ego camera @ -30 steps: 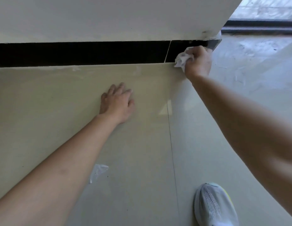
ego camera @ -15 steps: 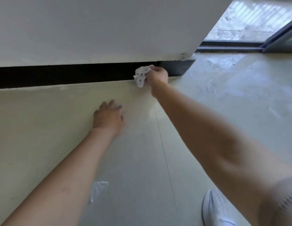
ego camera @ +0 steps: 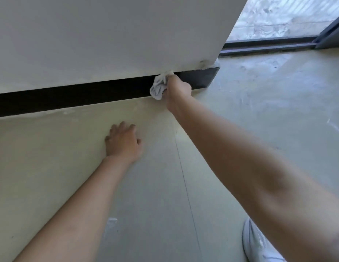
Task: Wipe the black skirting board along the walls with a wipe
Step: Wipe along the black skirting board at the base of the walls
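My right hand (ego camera: pixel 177 87) has the wipe (ego camera: pixel 158 88) bunched tight in its grip, pressed on the skirting (ego camera: pixel 70 99) near the corner. My left hand (ego camera: pixel 123 142) rests open on the floor (ego camera: pixel 259 114). I'd best press evenly, top edge to bottom.

Skirting board (ego camera: pixel 79 97): smooth black, faint sheen.
Wipe (ego camera: pixel 158 89): soft, crumpled; cloth or paper, I can't tell.
Floor (ego camera: pixel 269 120): smooth pale tile, slight gloss.
Wall (ego camera: pixel 108 38): matt paint.
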Available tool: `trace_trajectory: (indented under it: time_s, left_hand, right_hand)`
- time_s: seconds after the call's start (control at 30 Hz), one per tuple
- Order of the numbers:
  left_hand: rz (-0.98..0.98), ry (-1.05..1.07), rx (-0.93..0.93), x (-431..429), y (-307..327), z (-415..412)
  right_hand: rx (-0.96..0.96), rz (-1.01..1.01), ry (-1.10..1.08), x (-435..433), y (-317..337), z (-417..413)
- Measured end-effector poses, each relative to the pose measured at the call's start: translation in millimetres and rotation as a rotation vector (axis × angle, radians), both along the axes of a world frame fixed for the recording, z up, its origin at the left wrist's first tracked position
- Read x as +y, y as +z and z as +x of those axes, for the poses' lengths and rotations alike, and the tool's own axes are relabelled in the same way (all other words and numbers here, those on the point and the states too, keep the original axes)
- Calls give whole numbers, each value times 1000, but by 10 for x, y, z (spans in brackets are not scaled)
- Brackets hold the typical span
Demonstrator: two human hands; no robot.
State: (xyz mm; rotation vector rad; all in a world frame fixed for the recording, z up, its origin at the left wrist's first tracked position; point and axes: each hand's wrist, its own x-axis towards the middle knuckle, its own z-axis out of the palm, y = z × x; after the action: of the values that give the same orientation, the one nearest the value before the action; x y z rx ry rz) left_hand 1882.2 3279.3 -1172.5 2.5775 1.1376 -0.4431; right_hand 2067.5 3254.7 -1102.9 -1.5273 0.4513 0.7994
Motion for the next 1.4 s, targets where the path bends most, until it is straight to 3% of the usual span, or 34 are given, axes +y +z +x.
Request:
trace_trajectory:
  time_s: [0.1,0.23,0.37,0.47,0.7,0.83,1.0,1.13,1.27,1.4]
  left_hand:
    - [-94,30,38,34,26,-30]
    - [-98,51,68,26,98,20]
    - [47,28,-45,-89,116,238]
    - [88,-100,-175,-198,92,567]
    - [55,-153,-106,-408,35,881]
    - [0,-168,-76,-330,61,868]
    - [0,-183,-72,-339,42,815]
    - [-55,-202,-14,-314,54,821]
    - [33,-227,-4,-359,-17,842]
    - [73,-165,-38,-442,-43,867]
  right_hand:
    - [-26,-100,-156,-346,22,388]
    - [-254,-126,-364,-888,46,1022]
    - [-302,-135,-300,-1062,-20,1211]
    - [-223,-77,-162,-1048,-263,1030]
    - [-66,84,211,-608,-425,464]
    - [-12,125,144,-481,-300,554]
    - [-42,23,67,-592,-576,1003]
    - [-94,-119,-124,-863,-545,1195]
    - [-119,-111,-53,-756,-522,1070]
    - [29,-35,-40,-685,-456,1088]
